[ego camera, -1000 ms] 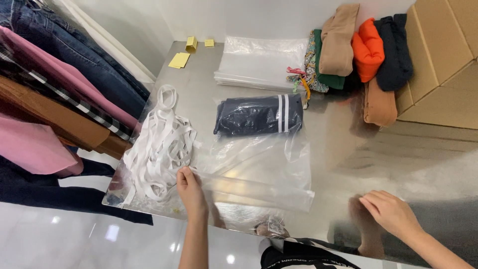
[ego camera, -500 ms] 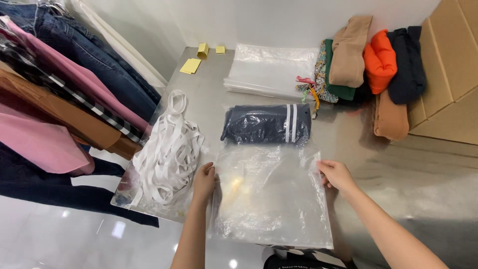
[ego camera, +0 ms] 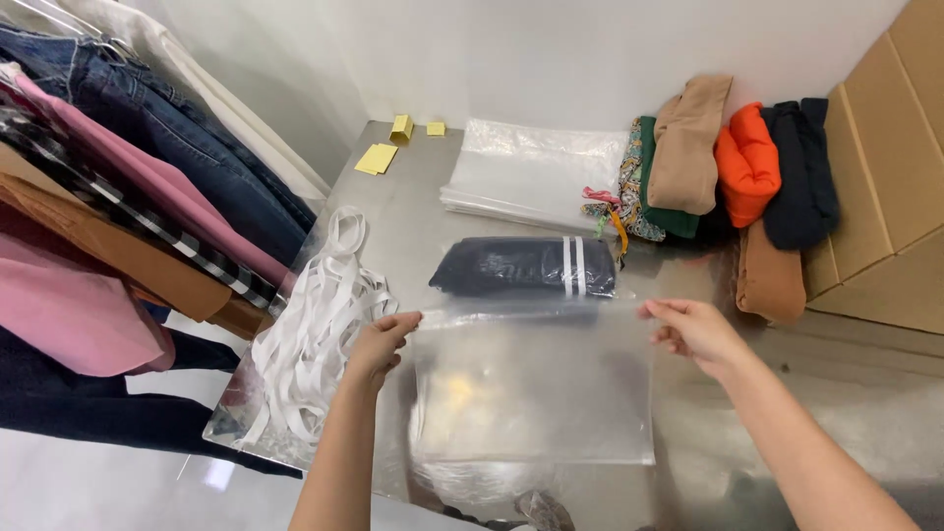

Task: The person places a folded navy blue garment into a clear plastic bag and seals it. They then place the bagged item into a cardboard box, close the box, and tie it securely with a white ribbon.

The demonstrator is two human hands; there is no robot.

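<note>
Clear plastic bag (ego camera: 536, 393) held flat, just before folded navy garment (ego camera: 526, 267).

Both bare forearms reached forward from the lower edge of the view, spread well apart; the left hand (ego camera: 382, 341) was raised with its fingers curled and pinched shut at the tips; the right hand (ego camera: 696, 332) was level with it, palm turned inward, its fingers likewise pinched together.

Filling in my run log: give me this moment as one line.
left hand: holds clear bag left corner | right hand: holds right corner | folded navy garment: behind bag, on table | white straps: left
</note>
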